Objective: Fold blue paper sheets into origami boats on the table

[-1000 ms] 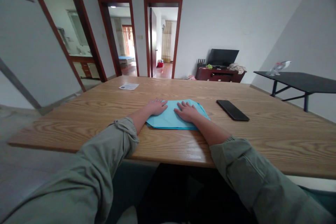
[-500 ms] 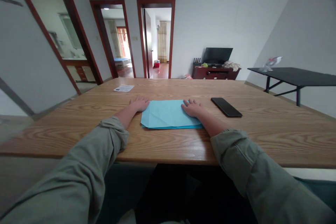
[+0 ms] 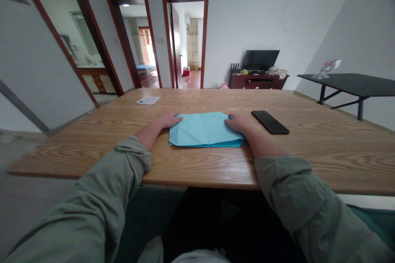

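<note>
flat on the wooden table [image 3: 197,164], between both hands: creased blue paper [image 3: 205,131]. touching its left edge, left hand [image 3: 168,120], fingers close together; same with right hand [image 3: 238,123] at the right edge. cannot tell if pinching. near the right hand, black phone [image 3: 270,121].

Our left hand [image 3: 168,120] and right hand [image 3: 239,123] touch the far left and far right corners of the blue paper [image 3: 205,129], which lies low on the wooden table [image 3: 197,164]. A black phone [image 3: 270,121] lies flat just right of our right hand, near but apart, narrowing the way there. A small white card [image 3: 148,100] sits far left, well apart. Bare wood runs along the near edge, left of our left hand, and beyond the paper.
</note>
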Demonstrator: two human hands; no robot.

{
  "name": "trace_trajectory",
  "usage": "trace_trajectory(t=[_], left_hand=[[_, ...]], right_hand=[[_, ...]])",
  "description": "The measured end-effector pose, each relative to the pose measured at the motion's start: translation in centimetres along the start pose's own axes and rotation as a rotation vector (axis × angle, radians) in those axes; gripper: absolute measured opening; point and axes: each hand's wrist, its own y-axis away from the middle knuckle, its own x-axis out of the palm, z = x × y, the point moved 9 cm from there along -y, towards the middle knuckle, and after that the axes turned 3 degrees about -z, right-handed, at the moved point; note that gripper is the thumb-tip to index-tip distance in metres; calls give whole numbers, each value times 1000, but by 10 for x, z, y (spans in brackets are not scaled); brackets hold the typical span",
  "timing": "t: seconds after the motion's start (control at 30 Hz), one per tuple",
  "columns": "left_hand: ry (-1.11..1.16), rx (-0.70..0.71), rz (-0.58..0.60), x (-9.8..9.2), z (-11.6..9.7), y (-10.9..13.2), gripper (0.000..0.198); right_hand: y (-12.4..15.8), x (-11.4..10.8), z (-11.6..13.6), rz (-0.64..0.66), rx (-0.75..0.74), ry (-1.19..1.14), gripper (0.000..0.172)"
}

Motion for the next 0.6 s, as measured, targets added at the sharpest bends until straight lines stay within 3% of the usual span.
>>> trace_trajectory(t=[0.6], left_hand=[[52,171,60,3,-27,9,68]], right_hand=[[-3,2,-2,13,-23,-42,58]])
